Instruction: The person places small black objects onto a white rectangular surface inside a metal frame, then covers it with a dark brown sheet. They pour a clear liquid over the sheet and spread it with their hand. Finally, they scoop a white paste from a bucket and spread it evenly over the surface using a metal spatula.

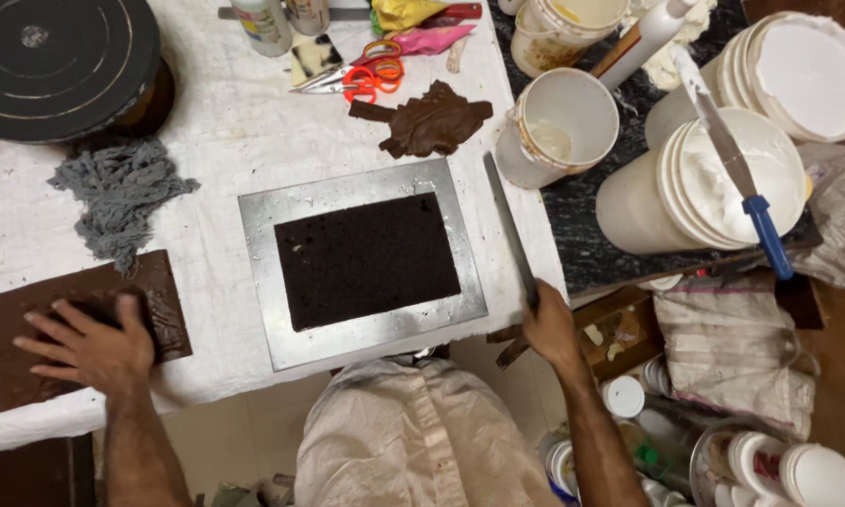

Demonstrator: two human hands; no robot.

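Resting flat on a thin brown slab (28,352) at the near left of the white-covered table (225,150), the left hand (89,345) has its fingers spread apart, pressing down and clamped on nothing. Right hand (551,324) is at the table's near right edge, fingers wrapped shut around the handle of a long knife (509,225); the blade lies on the cloth, pointing far, just beside the right rim of a square metal tray (258,244). On that tray sits a dark rectangular sponge cake (366,260), centred, bare metal showing all round it. Far of the tray lies a torn scrap of brown sheet (432,120), and beyond it orange-handled scissors (366,77). Grey rag (117,197) is bunched just far of the slab; a black turntable (56,61) sits at the far left corner. To the right, on a dark counter: white bucket (559,127), white tubs of cream (723,183), and a blue-handled palette knife (737,174) laid across one.
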